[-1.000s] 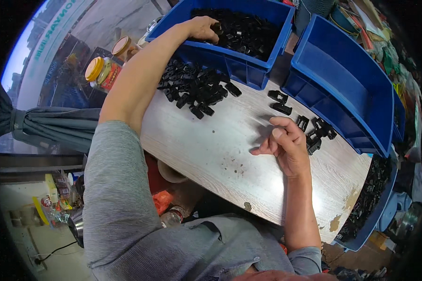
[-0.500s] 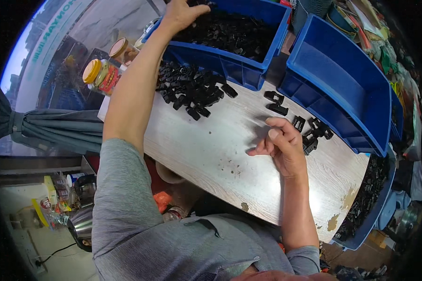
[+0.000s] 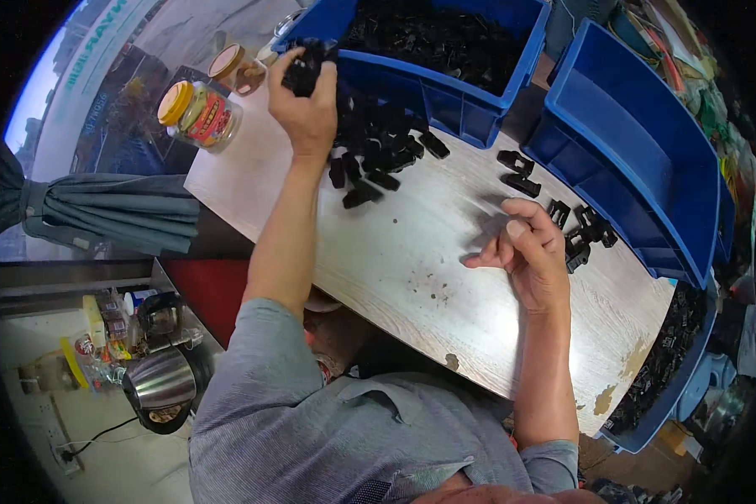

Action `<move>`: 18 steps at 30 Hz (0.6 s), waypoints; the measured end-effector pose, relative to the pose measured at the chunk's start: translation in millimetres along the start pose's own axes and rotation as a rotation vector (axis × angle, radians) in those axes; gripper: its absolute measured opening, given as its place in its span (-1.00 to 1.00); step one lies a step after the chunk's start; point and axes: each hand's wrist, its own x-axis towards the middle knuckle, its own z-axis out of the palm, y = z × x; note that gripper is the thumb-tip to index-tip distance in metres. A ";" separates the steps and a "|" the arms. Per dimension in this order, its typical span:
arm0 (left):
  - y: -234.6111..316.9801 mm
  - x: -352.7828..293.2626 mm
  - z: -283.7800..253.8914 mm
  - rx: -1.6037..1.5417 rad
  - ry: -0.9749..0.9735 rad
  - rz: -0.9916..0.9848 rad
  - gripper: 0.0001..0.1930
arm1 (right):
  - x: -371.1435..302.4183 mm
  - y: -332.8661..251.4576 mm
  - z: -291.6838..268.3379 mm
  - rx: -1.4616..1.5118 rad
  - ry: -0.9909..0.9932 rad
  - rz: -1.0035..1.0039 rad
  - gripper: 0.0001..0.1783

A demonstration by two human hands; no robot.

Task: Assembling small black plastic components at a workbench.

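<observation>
My left hand (image 3: 304,118) is closed around a clump of small black plastic parts (image 3: 305,74), raised beside the near left corner of a blue bin (image 3: 428,88). That bin holds many loose parts of the same sort. Just below the hand, a pile of black plastic parts (image 3: 382,153) lies on the pale tabletop (image 3: 370,260). My right hand (image 3: 536,256) hovers over the table's right half, its fingers loosely bent and apart with nothing visible in them. Close by it lie several black parts (image 3: 588,228), some with a rectangular opening, and a pair (image 3: 519,172) farther back.
A second blue bin (image 3: 622,160) stands tilted along the far right edge. Below the table's right end is another blue container (image 3: 676,395) of black parts. Two lidded jars (image 3: 206,118) stand at the far left. A kettle (image 3: 161,378) and grey curtain (image 3: 109,214) are left of me.
My left hand has come back out of the blue bin toward me, now with a clump of black parts in it. My right hand keeps the same pose; the whole view has shifted slightly.
</observation>
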 end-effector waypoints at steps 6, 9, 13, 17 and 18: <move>-37.1 -24.6 -8.6 0.162 -0.133 -0.044 -0.56 | 0.5 1.8 -2.1 -0.017 0.008 -0.002 -0.65; -38.6 -26.9 -5.9 0.318 -0.195 0.127 -0.53 | 2.2 2.2 -2.7 -0.027 0.003 0.005 -0.65; -2.8 -20.8 -7.8 0.351 -0.329 0.051 -0.46 | 4.2 0.8 -6.1 -0.030 -0.030 -0.009 -0.66; 40.7 -34.1 -30.9 0.190 -0.430 -0.068 -0.42 | 2.9 0.9 -5.9 -0.030 0.000 -0.001 -0.65; 44.5 -46.8 -40.7 0.173 -0.421 0.036 -0.50 | 2.1 0.2 -2.1 -0.006 0.018 0.000 -0.66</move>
